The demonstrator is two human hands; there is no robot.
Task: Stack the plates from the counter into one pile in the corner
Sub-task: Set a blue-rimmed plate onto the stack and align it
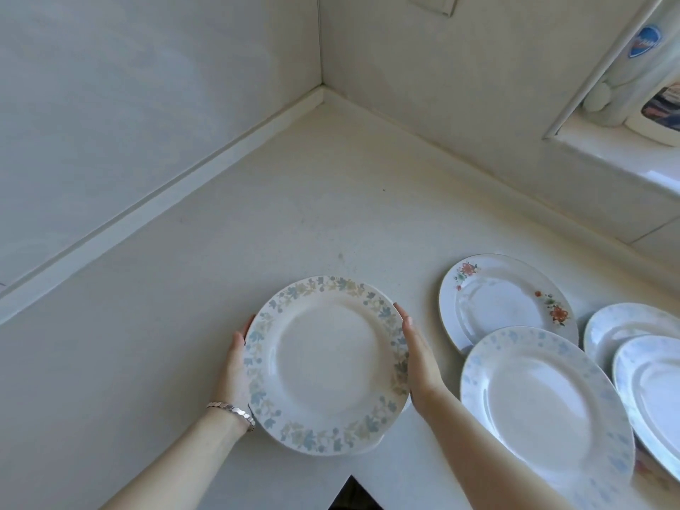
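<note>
Both the left hand (235, 362) and right hand (417, 347) grip a leaf-rimmed plate (326, 364) at lower centre, first of the pile, which next needs carrying to the bare worktop (294, 185) corner above.

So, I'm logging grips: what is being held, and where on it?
The leaf-bordered plate, by opposite sides of its rim: left hand on the left edge, right hand on the right.

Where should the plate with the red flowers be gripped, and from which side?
Probably by its far rim, coming from the wall side. The red-flower plate lies flat on the counter, and its near edge is tucked under the blue-patterned plate, so only the far and left rim are free. Both hands are busy: left hand and right hand hold the leaf-rimmed plate.
</note>
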